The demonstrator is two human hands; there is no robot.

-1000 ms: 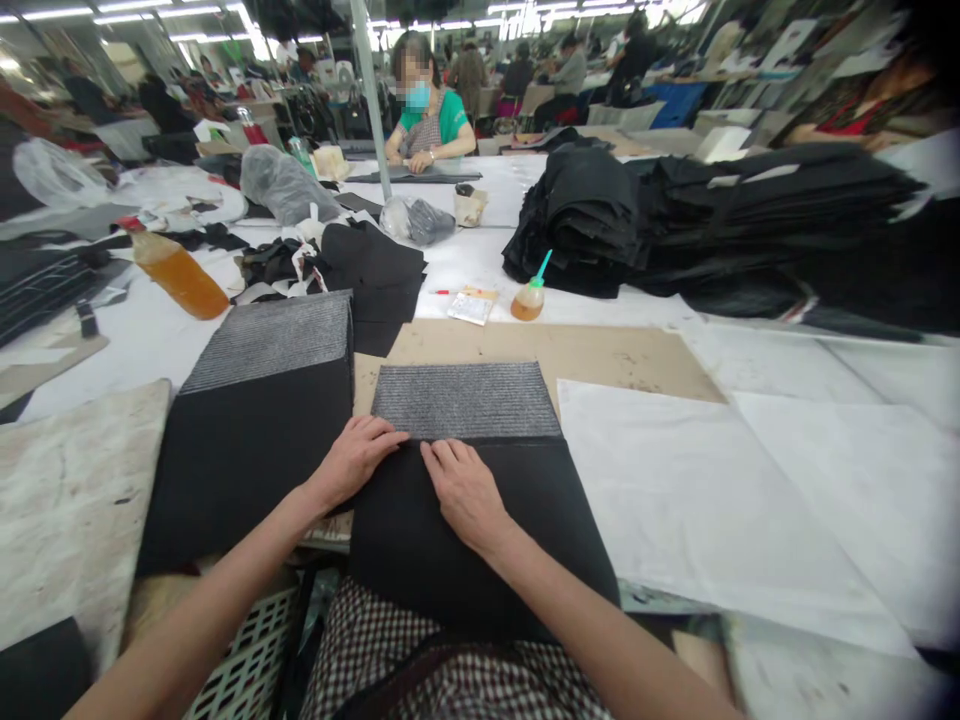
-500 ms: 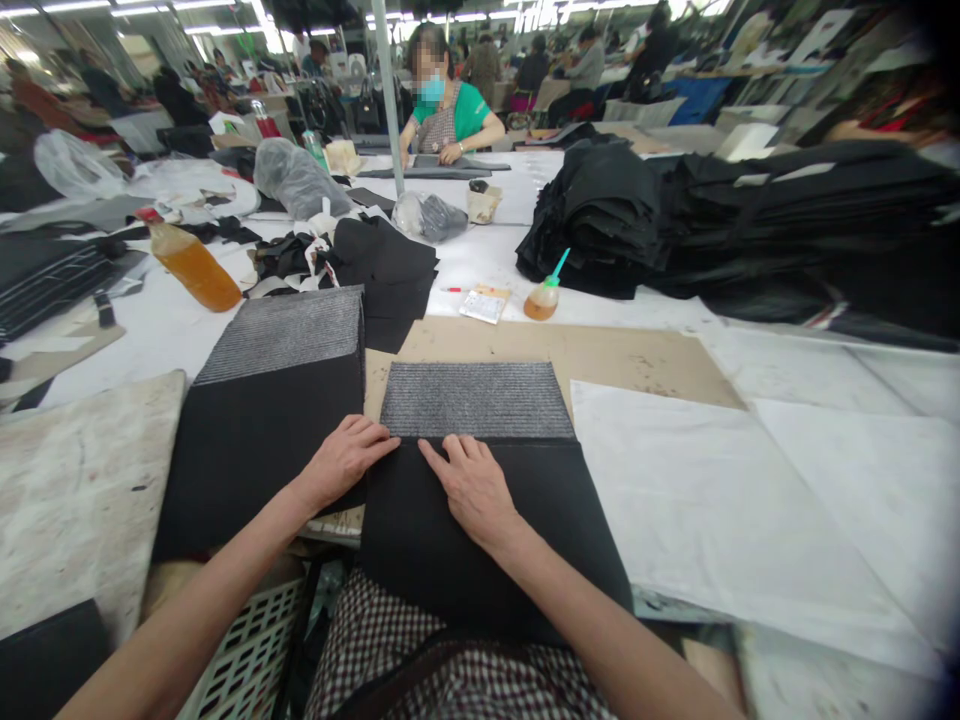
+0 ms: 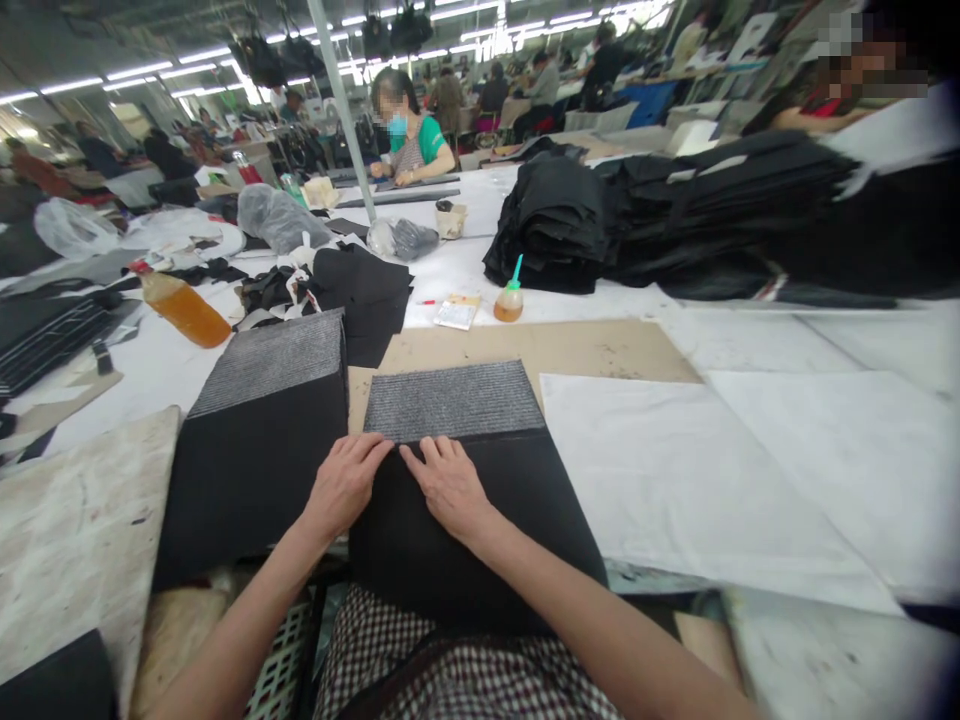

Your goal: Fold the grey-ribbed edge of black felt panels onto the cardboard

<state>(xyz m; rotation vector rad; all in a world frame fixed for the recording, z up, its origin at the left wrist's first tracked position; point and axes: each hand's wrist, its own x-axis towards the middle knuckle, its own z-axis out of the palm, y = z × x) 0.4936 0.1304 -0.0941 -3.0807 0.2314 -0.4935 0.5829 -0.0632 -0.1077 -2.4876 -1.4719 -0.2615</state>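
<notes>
A black fabric panel (image 3: 510, 500) lies in front of me, with a ribbed grey strip (image 3: 457, 400) along its far end. Its near end hangs toward my checked apron (image 3: 390, 650). My left hand (image 3: 345, 482) rests at the panel's left edge, thumb and fingertips at the line where black meets grey. Close beside it, my right hand (image 3: 451, 485) lies flat on the black part, fingers spread and fingertips on the same line. Neither hand visibly grips anything. To the left is a stack of like panels (image 3: 255, 470) with grey ribbed ends.
Beige board (image 3: 600, 345) lies under the panel, and white sheets (image 3: 675, 460) cover the right side. Beyond stand a small green-tipped glue bottle (image 3: 508, 303) and a large pile of black pieces (image 3: 675, 220). An amber bottle (image 3: 184, 308) lies at left. A co-worker (image 3: 412, 140) sits across.
My view has tilted and shifted a little, so the scene sits differently. My left hand has come slightly nearer the right along the line; both stay on the panel.
</notes>
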